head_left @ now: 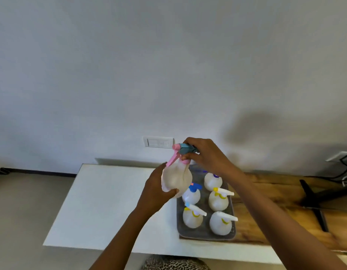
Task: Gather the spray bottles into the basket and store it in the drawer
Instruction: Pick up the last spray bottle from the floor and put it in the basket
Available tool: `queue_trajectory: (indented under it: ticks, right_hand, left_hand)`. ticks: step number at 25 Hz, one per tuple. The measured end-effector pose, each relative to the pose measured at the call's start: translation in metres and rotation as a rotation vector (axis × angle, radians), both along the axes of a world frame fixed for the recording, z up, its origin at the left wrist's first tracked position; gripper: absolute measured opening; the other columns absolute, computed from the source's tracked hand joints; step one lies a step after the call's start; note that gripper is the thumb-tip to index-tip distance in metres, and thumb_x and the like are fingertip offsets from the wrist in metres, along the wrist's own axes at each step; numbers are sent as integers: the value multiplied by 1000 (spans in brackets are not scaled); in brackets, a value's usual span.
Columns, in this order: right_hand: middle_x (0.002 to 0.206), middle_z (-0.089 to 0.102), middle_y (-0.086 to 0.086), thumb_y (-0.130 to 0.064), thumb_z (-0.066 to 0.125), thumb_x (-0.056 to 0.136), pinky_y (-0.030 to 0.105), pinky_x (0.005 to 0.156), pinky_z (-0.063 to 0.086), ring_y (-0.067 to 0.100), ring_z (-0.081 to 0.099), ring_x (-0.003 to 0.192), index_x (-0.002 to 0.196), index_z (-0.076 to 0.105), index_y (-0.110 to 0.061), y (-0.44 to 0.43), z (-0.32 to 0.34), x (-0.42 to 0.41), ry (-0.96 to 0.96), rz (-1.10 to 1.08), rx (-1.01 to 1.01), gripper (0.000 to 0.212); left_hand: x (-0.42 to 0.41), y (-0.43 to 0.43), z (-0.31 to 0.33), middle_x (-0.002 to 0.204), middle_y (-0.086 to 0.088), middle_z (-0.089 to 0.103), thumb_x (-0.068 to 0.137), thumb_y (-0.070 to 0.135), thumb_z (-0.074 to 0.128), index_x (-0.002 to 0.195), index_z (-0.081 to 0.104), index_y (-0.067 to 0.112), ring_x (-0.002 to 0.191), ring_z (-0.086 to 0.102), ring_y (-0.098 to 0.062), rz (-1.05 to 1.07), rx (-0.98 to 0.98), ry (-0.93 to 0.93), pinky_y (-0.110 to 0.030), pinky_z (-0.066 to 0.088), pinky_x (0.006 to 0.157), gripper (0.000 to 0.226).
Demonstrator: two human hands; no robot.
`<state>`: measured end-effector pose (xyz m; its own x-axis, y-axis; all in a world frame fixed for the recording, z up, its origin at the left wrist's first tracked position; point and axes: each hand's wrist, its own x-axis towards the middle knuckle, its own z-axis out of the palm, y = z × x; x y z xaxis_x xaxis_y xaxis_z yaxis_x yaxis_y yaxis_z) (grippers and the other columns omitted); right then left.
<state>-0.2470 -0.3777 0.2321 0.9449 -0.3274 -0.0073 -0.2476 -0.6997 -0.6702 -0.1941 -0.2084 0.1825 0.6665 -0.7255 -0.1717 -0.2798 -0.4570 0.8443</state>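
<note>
Above the basket's (pixel 205 233) far-left corner, both hands (pixel 159 189) (pixel 204 155) clasp the pink-triggered bottle (pixel 176 177), which could topple its packed neighbours when lowered

Held spray bottle (pixel 176 179): white body, pink trigger, teal-blue head. Basket (pixel 205 233): grey. Bottles inside the basket: white bodies; three with yellow-and-white heads, one (pixel 192 193) with a blue head. Table (pixel 102 201): white. Board under the basket (pixel 266 217): brown wood grain.
</note>
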Motion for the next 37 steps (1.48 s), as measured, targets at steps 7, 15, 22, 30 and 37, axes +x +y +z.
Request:
queue_trajectory:
  ticks: [7, 15, 22, 30, 37]
  right_hand:
    - [102, 68, 14, -24, 54, 90, 28, 67, 36, 34, 61, 89, 106, 61, -10, -72, -88, 20, 232, -291, -107, 22]
    - [108, 67, 18, -21, 56, 90, 34, 83, 50, 33, 63, 95, 108, 59, -7, -94, -185, 45, 431, -263, -159, 24]
    - [119, 61, 18, -16, 54, 90, 36, 89, 48, 32, 59, 109, 119, 53, -5, -97, -235, 53, 509, -186, -180, 31]
    - [120, 62, 19, -16, 54, 91, 35, 95, 47, 31, 59, 111, 120, 54, -3, -95, -257, 56, 522, -170, -89, 32]
    - [131, 54, 17, -11, 55, 90, 32, 100, 44, 29, 53, 121, 132, 41, -5, -92, -260, 48, 473, -230, -26, 45]
  left_hand:
    - [19, -7, -29, 143, -5, 43, 82, 19, 64, 134, 40, 14, 131, 40, -19, 172, 103, -45, -21, 27, 102, 58]
    - [33, -7, -48, 140, -1, 46, 83, 18, 62, 129, 45, 18, 127, 44, -20, 243, 156, -40, -36, 36, 107, 49]
    - [39, -4, -67, 138, -4, 48, 83, 15, 62, 126, 49, 16, 127, 45, -19, 276, 200, -5, -39, 38, 107, 45]
    - [46, -16, -75, 136, -5, 51, 83, 14, 62, 124, 51, 15, 126, 46, -20, 269, 222, 10, -43, 39, 106, 42]
    - [49, -30, -81, 134, -5, 53, 84, 14, 61, 123, 51, 14, 125, 47, -19, 217, 226, 47, -42, 39, 107, 40]
